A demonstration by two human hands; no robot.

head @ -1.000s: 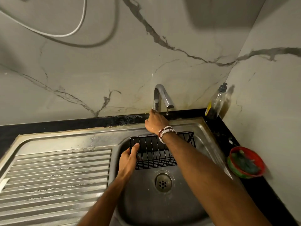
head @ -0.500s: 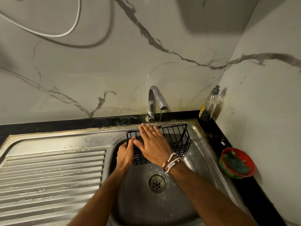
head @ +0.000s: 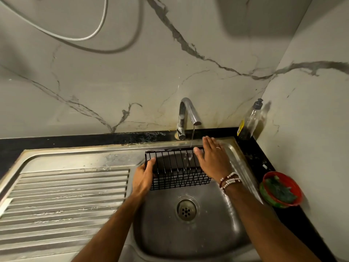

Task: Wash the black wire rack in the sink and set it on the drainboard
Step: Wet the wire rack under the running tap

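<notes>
The black wire rack (head: 175, 170) is held over the back half of the steel sink bowl (head: 188, 235). My left hand (head: 144, 177) grips its left end, thumb on the top rim. My right hand (head: 212, 157) lies flat on the rack's right end with fingers stretched out and the thumb over the rim. A thin stream of water falls from the chrome tap (head: 186, 114) onto the rack's back rim, just left of my right hand. The ribbed drainboard (head: 64, 201) lies to the left of the bowl.
A dish soap bottle (head: 250, 121) stands in the back right corner on the black counter. A red bowl with a green scrub pad (head: 280, 189) sits right of the sink. The drain (head: 186, 209) is in the bowl's middle. Marble walls close in behind and on the right.
My right hand left the tap handle, came down on the rack and slid to its right end. Water now runs from the tap onto the rack. My left hand keeps its hold.
</notes>
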